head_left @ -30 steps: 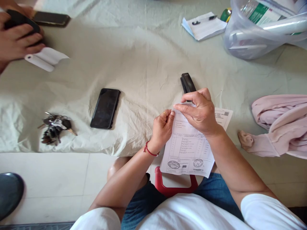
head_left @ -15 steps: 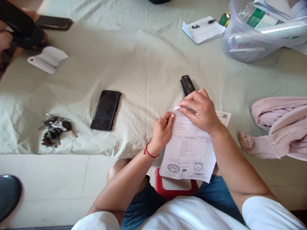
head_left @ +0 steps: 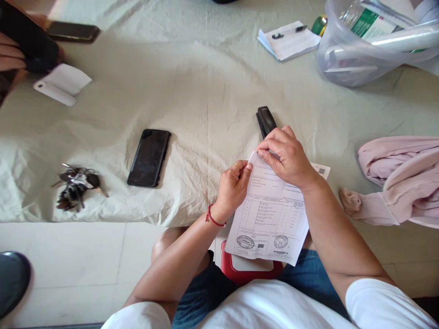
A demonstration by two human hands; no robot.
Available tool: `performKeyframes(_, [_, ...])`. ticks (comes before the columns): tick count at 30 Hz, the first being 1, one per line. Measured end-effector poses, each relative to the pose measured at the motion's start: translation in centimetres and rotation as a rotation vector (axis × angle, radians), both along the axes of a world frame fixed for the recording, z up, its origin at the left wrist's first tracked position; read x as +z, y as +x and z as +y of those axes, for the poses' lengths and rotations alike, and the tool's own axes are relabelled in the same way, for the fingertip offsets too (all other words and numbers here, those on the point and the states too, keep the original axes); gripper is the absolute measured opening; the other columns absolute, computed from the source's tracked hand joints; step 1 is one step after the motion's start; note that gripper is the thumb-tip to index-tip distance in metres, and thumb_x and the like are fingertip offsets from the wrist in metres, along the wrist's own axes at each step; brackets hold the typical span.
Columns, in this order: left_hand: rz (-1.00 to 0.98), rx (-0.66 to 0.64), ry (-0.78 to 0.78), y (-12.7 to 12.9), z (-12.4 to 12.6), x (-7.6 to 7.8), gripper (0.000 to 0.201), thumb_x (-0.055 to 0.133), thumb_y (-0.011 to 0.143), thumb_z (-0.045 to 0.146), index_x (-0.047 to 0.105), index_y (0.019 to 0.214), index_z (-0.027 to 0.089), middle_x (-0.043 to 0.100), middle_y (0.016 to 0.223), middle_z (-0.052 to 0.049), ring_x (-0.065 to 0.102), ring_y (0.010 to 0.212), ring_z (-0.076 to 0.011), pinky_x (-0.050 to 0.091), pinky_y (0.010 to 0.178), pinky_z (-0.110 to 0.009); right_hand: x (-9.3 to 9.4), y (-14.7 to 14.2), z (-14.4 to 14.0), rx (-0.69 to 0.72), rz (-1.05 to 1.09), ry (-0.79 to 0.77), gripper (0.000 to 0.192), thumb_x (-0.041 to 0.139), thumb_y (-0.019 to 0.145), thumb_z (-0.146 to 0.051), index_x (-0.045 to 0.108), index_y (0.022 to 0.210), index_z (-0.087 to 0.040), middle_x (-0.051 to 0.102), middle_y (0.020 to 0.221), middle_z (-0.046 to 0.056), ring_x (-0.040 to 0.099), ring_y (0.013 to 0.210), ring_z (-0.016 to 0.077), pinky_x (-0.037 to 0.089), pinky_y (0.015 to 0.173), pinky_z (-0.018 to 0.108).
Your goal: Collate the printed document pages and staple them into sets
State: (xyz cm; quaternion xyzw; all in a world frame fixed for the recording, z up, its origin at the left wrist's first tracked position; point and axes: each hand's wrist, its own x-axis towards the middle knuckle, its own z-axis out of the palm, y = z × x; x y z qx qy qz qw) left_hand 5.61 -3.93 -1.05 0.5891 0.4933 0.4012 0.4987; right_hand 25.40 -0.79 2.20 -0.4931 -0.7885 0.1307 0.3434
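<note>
Document (head_left: pixel 270 217) is located at the front edge of the desk (head_left: pixel 206 87), printed side up, with its lower portion extending past the edge above a red-rimmed stool (head_left: pixel 236 273). Two round stamps (head_left: pixel 246 241) are visible near its bottom margin. Both hands grip the sheet at its upper left corner. Left hand (head_left: pixel 235 186): fingers curled closed, thumb pressed on the corner of the sheet. Right hand (head_left: pixel 286 157): thumb and forefinger closed in a pinch on the top edge, just beside the left thumb; remaining fingers bent.

Black stapler (head_left: pixel 265 119) lies directly beyond the right hand, which covers its near end; contact between the two cannot be determined. Black phone (head_left: pixel 149 157) rests to the left, well apart from the hands, with a bunch of keys (head_left: pixel 80 183) farther left. Pink cloth (head_left: pixel 404 178) lies on the right side. At the far right, a pen (head_left: pixel 298 29) rests on a stack of papers (head_left: pixel 297 45), near a translucent container (head_left: pixel 353 68). A paper roll (head_left: pixel 56 92) lies at far left.
</note>
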Motion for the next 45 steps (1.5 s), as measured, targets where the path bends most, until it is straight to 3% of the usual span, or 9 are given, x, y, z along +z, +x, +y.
performKeyframes(13, [0.075, -0.007, 0.03, 0.0, -0.1, 0.1, 0.032, 0.056, 0.108, 0.045, 0.069, 0.094, 0.02, 0.052, 0.063, 0.004, 0.044, 0.058, -0.0125, 0.034, 0.057, -0.029, -0.7, -0.6, 0.0, -0.079, -0.054, 0.02, 0.023, 0.055, 0.11, -0.031, 0.07, 0.094, -0.026, 0.062, 0.095, 0.006, 0.054, 0.097, 0.0266, 0.054, 0.094, 0.05])
performKeyframes(19, [0.044, 0.02, 0.026, -0.3, 0.0, 0.3, 0.035, 0.058, 0.109, 0.049, 0.069, 0.092, 0.021, 0.054, 0.063, 0.004, 0.044, 0.058, -0.0129, 0.035, 0.056, -0.029, -0.6, -0.7, -0.1, -0.119, -0.078, 0.055, 0.023, 0.056, 0.11, -0.032, 0.076, 0.119, -0.027, 0.074, 0.117, 0.009, 0.06, 0.108, 0.0301, 0.052, 0.099, 0.052])
performKeyframes(23, [0.012, 0.067, 0.023, -0.7, 0.4, 0.6, 0.033, 0.061, 0.108, 0.048, 0.072, 0.094, 0.021, 0.065, 0.072, 0.0, 0.052, 0.065, -0.0143, 0.04, 0.06, -0.029, -0.4, -0.8, -0.5, -0.062, -0.171, 0.001, 0.03, 0.049, 0.114, -0.031, 0.078, 0.115, -0.024, 0.08, 0.114, 0.01, 0.065, 0.105, 0.0301, 0.05, 0.094, 0.05])
performKeyframes(29, [-0.052, 0.082, -0.025, -1.0, 0.7, 0.7, 0.036, 0.061, 0.107, 0.052, 0.072, 0.093, 0.022, 0.065, 0.076, -0.001, 0.053, 0.067, -0.015, 0.043, 0.061, -0.029, -0.5, -1.3, -0.8, -0.098, -0.223, 0.028, 0.034, 0.046, 0.114, -0.026, 0.074, 0.132, -0.021, 0.082, 0.118, 0.013, 0.066, 0.102, 0.03, 0.048, 0.087, 0.047])
performKeyframes(34, [0.034, 0.079, 0.018, -1.3, 0.8, 0.8, 0.036, 0.059, 0.109, 0.05, 0.068, 0.09, 0.021, 0.063, 0.071, 0.0, 0.052, 0.064, -0.0143, 0.041, 0.059, -0.029, -0.9, -1.4, -0.8, -0.06, -0.248, -0.008, 0.035, 0.042, 0.115, -0.026, 0.075, 0.125, -0.019, 0.078, 0.098, 0.011, 0.061, 0.087, 0.0274, 0.048, 0.081, 0.044])
performKeyframes(39, [0.029, 0.038, 0.046, -1.2, 0.8, 1.0, 0.034, 0.058, 0.11, 0.049, 0.069, 0.093, 0.021, 0.067, 0.074, 0.0, 0.055, 0.066, -0.0139, 0.043, 0.06, -0.027, -0.1, -1.3, -0.6, -0.094, -0.092, -0.013, 0.037, 0.043, 0.117, -0.035, 0.075, 0.127, -0.021, 0.079, 0.098, 0.009, 0.065, 0.09, 0.0263, 0.052, 0.084, 0.042])
performKeyframes(42, [0.031, 0.035, 0.059, -1.1, 0.7, 1.1, 0.032, 0.058, 0.11, 0.044, 0.07, 0.093, 0.02, 0.067, 0.074, 0.0, 0.055, 0.067, -0.0134, 0.043, 0.061, -0.026, 0.5, -1.1, -0.5, -0.101, -0.048, -0.073, 0.038, 0.044, 0.117, -0.04, 0.077, 0.114, -0.021, 0.077, 0.091, 0.006, 0.066, 0.086, 0.0236, 0.052, 0.081, 0.039])
performKeyframes(45, [0.043, 0.036, 0.049, -1.0, 0.6, 1.2, 0.03, 0.057, 0.109, 0.041, 0.07, 0.093, 0.02, 0.065, 0.072, 0.0, 0.053, 0.065, -0.0134, 0.042, 0.059, -0.026, 0.4, -0.9, -0.5, -0.079, -0.137, -0.162, 0.04, 0.045, 0.116, -0.036, 0.076, 0.097, -0.022, 0.073, 0.082, 0.005, 0.063, 0.08, 0.0231, 0.049, 0.076, 0.038])
